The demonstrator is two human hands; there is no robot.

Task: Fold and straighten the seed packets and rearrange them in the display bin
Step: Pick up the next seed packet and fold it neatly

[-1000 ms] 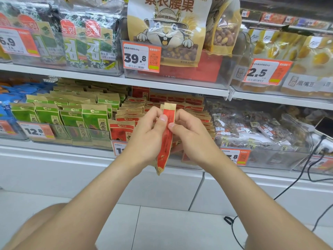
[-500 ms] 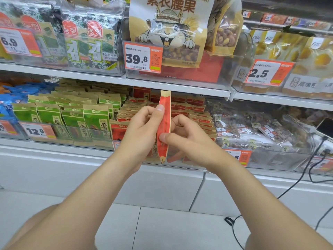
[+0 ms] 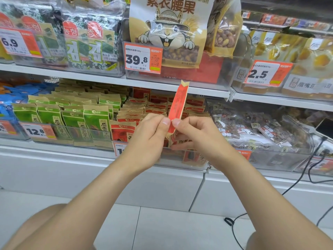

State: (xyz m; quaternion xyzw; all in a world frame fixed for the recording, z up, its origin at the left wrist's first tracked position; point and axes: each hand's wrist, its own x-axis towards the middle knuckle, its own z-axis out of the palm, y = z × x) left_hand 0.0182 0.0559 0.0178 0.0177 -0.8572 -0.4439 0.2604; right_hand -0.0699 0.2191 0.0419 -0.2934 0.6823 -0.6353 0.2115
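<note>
1. A single red seed packet (image 3: 177, 107) is being held up in front of the middle shelf. It's pressed into a narrow strip and stands nearly upright, with the top leaning a bit to the right.
2. The left hand (image 3: 149, 136) is curled round the packet's lower end, which is pinched under the thumb.
3. The right hand (image 3: 196, 136) is set just beside it, and the same lower end is pinched from the other side. The two thumb tips are almost touching, with the packet squeezed between them. The lowest fingers of the right hand are stretched out under the packet.
4. The tan top edge of the packet is seen against the white lip of the shelf above, so most of the strip sticks up free above the hands.
5. Right behind the hands, the clear display bin (image 3: 180, 166) is packed with rows of red packets (image 3: 156, 105), some upright and some leaning.
6. To the left, the neighbouring bin is filled with green packets (image 3: 93, 120), and a 12.8 price tag (image 3: 37, 131) is clipped on the front.
7. To the right, clear bags of nuts (image 3: 252, 127) are piled in another bin.
8. On the shelf above, a big cashew bag (image 3: 169, 31) with a cartoon hamster is stood behind a 39.8 price tag (image 3: 142, 59), and seaweed packs (image 3: 90, 42) are lined up left of it.
</note>
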